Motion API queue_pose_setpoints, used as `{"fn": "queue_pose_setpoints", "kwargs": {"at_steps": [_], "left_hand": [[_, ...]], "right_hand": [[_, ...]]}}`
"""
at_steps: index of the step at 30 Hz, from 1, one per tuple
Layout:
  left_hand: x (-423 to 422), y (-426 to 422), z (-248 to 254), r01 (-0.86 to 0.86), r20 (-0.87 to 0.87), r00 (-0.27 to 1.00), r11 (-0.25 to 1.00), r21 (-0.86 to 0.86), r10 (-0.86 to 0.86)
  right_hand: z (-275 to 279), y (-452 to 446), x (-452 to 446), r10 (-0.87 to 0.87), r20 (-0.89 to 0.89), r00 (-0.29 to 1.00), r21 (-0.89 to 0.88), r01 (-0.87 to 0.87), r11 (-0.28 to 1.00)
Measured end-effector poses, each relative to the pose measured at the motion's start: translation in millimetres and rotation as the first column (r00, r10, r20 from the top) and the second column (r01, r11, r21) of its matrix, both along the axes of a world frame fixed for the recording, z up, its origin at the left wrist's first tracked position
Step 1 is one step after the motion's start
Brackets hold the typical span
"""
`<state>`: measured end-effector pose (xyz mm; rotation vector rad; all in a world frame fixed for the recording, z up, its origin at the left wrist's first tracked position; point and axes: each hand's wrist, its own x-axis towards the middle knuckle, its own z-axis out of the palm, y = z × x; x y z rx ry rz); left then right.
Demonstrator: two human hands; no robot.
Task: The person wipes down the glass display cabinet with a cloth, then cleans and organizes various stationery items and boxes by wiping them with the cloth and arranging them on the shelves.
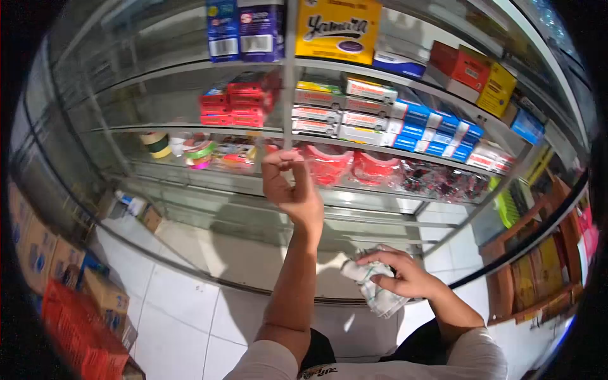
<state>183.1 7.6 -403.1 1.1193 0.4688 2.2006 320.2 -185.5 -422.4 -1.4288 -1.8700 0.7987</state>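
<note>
My left hand (292, 185) is raised in front of the glass shelves, its fingers curled toward the thumb near the metal upright; whatever they may hold is too small to make out. Lower and to the right, my right hand (402, 273) grips a white cloth (379, 288) with thin green lines, bunched between thumb and fingers. Behind my left hand, red items in clear wrap (326, 166) lie on a low shelf. Rolls of coloured tape (200, 152) are to its left. Small red boxes (233, 101) stand stacked one shelf higher.
White and orange boxes (364, 111) and blue boxes (421, 130) fill the middle shelf. A yellow box (337, 30) stands above. Cartons (63, 266) and a red crate (79, 329) are on the left floor. A wooden rack (538, 266) stands at right.
</note>
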Motion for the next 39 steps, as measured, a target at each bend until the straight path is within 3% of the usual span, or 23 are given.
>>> {"fn": "queue_pose_setpoints", "kwargs": {"at_steps": [2, 3, 5, 7, 8, 9, 10, 12, 17, 22, 28, 30, 32, 33, 35, 37, 39], "left_hand": [[-19, 9, -4, 0.056, -0.075, 0.996, 0.998, 0.007, -0.055], [-28, 16, -1, 0.007, -0.092, 0.996, 1.000, 0.027, -0.005], [-43, 36, 9, -0.324, -0.233, 0.913, 0.943, 0.079, 0.334], [-53, 55, 21, -0.592, -0.331, 0.725, 0.792, 0.148, 0.604], [-57, 65, 29, -0.644, -0.419, 0.635, 0.745, 0.176, 0.648], [-60, 77, 37, -0.686, -0.501, 0.538, 0.698, 0.206, 0.678], [-63, 91, 40, -0.693, -0.492, 0.531, 0.688, 0.217, 0.690], [-66, 114, 42, -0.790, -0.737, 0.249, 0.572, 0.221, 0.629], [-74, 120, 46, -0.728, -0.839, 0.339, 0.684, 0.053, 0.426], [-78, 105, 49, -0.715, -0.783, 0.409, 0.698, 0.044, 0.469], [-93, 73, 46, -0.697, -0.766, 0.386, 0.706, 0.123, 0.514], [-92, 67, 51, -0.500, -0.485, 0.792, 0.850, -0.166, 0.371], [-90, 60, 60, -0.170, -0.063, 0.985, 0.931, -0.323, 0.158], [-93, 55, 68, -0.174, -0.064, 0.985, 0.930, -0.324, 0.162], [-106, 44, 91, 0.235, 0.000, 0.963, 0.844, -0.482, -0.268], [-114, 40, 105, 0.575, 0.135, 0.763, 0.569, -0.588, -0.632], [-113, 50, 103, 0.550, 0.142, 0.788, 0.581, -0.600, -0.599]], "right_hand": [[-20, 1, 2, 0.046, 0.019, 0.999, -0.050, -0.045, 0.998], [-28, 2, 0, 0.044, 0.041, 0.998, -0.098, -0.040, 0.994], [-45, 5, -1, 0.075, 0.054, 0.996, -0.115, -0.068, 0.991], [-62, 7, 4, 0.196, -0.011, 0.981, 0.035, -0.195, 0.980], [-65, 7, 8, 0.215, -0.010, 0.977, 0.052, -0.214, 0.975], [-67, 5, 11, 0.229, 0.003, 0.973, 0.049, -0.229, 0.972], [-67, 2, 14, 0.239, 0.017, 0.971, 0.044, -0.239, 0.970], [-70, -2, 21, 0.249, 0.039, 0.968, 0.023, -0.250, 0.968], [-97, -2, 43, 0.223, 0.079, 0.972, 0.014, -0.225, 0.974], [-91, -9, 41, 0.243, 0.084, 0.966, -0.054, -0.239, 0.969], [-76, -13, 39, 0.226, 0.065, 0.972, -0.083, -0.221, 0.972], [-80, -12, 39, 0.231, 0.030, 0.973, -0.034, -0.230, 0.973], [-84, -12, 38, 0.233, -0.010, 0.972, 0.017, -0.233, 0.972], [-84, -12, 38, 0.238, -0.010, 0.971, 0.016, -0.238, 0.971], [-86, -12, 40, 0.266, 0.054, 0.963, 0.010, -0.267, 0.964], [-87, -14, 40, 0.293, 0.113, 0.949, -0.001, -0.295, 0.956], [-83, -19, 38, 0.307, 0.100, 0.947, -0.030, -0.305, 0.952]]}}
